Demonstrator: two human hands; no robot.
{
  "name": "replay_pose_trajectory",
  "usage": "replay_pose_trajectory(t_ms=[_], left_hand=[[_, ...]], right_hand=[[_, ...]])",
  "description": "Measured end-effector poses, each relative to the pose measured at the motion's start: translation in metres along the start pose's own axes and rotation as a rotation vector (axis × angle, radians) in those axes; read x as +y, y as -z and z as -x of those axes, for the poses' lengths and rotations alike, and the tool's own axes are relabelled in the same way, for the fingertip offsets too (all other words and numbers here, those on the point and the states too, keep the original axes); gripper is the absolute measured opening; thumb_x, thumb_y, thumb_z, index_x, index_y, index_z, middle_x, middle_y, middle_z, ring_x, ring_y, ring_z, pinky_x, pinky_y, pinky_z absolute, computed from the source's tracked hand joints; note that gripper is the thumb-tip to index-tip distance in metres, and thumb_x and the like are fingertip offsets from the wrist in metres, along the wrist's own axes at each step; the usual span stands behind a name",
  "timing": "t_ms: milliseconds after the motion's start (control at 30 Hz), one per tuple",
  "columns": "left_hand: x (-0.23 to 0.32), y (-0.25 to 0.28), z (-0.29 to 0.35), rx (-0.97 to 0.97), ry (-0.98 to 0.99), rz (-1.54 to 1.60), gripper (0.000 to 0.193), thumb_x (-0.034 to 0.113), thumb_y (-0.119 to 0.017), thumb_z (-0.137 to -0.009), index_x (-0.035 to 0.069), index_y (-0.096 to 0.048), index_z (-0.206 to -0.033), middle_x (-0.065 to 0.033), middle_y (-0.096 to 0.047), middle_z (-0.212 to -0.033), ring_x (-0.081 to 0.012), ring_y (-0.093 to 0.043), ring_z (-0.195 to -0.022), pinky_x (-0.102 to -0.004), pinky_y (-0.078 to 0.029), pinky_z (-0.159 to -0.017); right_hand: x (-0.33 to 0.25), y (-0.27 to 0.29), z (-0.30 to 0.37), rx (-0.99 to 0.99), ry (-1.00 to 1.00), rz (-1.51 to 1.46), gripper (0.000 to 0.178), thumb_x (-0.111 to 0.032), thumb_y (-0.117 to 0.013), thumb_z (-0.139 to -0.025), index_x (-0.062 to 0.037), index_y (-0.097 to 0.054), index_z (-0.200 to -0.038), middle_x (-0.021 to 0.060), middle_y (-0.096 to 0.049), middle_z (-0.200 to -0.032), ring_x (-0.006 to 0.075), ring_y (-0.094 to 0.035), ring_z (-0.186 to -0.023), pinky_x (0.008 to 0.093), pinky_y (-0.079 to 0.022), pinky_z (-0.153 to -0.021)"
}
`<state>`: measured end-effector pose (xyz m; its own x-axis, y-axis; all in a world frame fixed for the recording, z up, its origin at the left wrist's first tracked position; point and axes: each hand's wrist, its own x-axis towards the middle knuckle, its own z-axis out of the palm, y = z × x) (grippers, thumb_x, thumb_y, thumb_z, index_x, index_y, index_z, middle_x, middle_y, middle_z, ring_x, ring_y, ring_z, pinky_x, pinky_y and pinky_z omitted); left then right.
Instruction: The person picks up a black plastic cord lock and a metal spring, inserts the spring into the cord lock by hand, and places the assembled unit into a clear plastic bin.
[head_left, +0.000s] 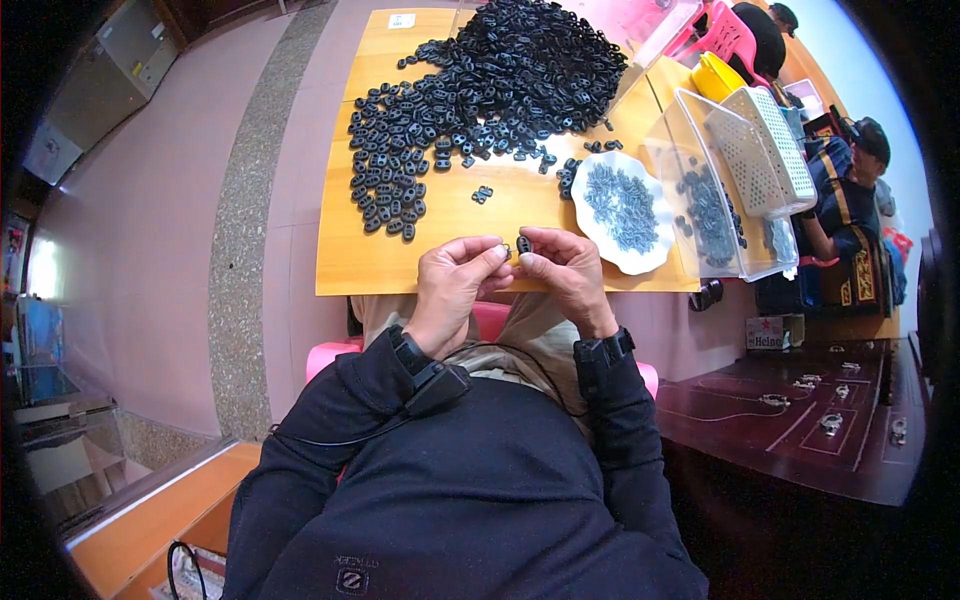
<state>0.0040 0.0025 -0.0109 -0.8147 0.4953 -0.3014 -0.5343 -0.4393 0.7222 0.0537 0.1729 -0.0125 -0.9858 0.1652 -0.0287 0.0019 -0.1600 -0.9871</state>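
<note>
The left hand (455, 272) pinched a tiny piece, too small to make out, against the small black plastic toggle (523, 244) gripped in the right hand (565, 265). The toggle looked light, stiff and slick, best held by its edges. Fingers hid the joint; a pile of black toggles (480, 90) lay beyond both hands on the table (350, 270).
</note>
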Motion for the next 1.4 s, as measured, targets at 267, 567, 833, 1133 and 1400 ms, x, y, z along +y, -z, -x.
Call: replay_pose_trajectory(t_ms=[267, 567, 833, 1133, 1400], left_hand=[[0.002, -0.001, 0.001, -0.015, 0.001, -0.020, 0.015, 0.004, -0.062, -0.089, -0.003, -0.063, -0.102, -0.0084, -0.066, -0.086, -0.0135, -0.065, -0.072, -0.0256, -0.057, -0.068], [-0.002, 0.002, -0.001, -0.039, -0.002, -0.032, 0.014, 0.005, -0.063, -0.088, -0.002, -0.063, -0.100, -0.0081, -0.067, -0.082, -0.0128, -0.064, -0.069, -0.0255, -0.056, -0.067], [0.000, -0.001, -0.001, -0.056, 0.015, -0.030, 0.014, 0.005, -0.064, -0.088, -0.002, -0.063, -0.100, -0.0074, -0.066, -0.083, -0.0124, -0.064, -0.070, -0.0256, -0.056, -0.067], [0.002, -0.002, 0.001, -0.091, 0.040, 0.002, 0.016, 0.008, -0.067, -0.087, -0.001, -0.065, -0.099, -0.0061, -0.067, -0.083, -0.0102, -0.064, -0.068, -0.0242, -0.057, -0.065], [0.006, 0.000, 0.002, -0.166, 0.159, 0.016, 0.013, 0.008, -0.065, -0.088, 0.001, -0.064, -0.099, -0.0050, -0.066, -0.084, -0.0117, -0.063, -0.073, -0.0261, -0.056, -0.069]], right_hand=[[0.003, 0.005, -0.001, -0.045, 0.009, 0.027, 0.030, 0.001, -0.068, -0.083, 0.0032, -0.064, -0.112, 0.0055, -0.067, -0.090, 0.0097, -0.063, -0.080, 0.0214, -0.053, -0.072], [-0.001, 0.002, 0.000, -0.069, -0.014, 0.056, 0.030, 0.001, -0.069, -0.081, 0.0030, -0.064, -0.111, 0.0066, -0.068, -0.091, 0.0099, -0.063, -0.080, 0.0220, -0.054, -0.072], [-0.004, 0.001, 0.001, -0.079, -0.011, 0.021, 0.029, 0.001, -0.070, -0.081, 0.0034, -0.064, -0.109, 0.0077, -0.068, -0.091, 0.0113, -0.065, -0.081, 0.0233, -0.054, -0.073], [-0.006, 0.002, 0.003, -0.077, -0.027, -0.017, 0.027, 0.003, -0.071, -0.079, 0.0047, -0.065, -0.105, 0.0094, -0.069, -0.091, 0.0123, -0.066, -0.080, 0.0239, -0.055, -0.073], [-0.014, 0.002, 0.009, -0.070, -0.042, -0.080, 0.026, 0.006, -0.070, -0.078, 0.0072, -0.064, -0.103, 0.0120, -0.069, -0.089, 0.0154, -0.067, -0.077, 0.0256, -0.056, -0.071]])
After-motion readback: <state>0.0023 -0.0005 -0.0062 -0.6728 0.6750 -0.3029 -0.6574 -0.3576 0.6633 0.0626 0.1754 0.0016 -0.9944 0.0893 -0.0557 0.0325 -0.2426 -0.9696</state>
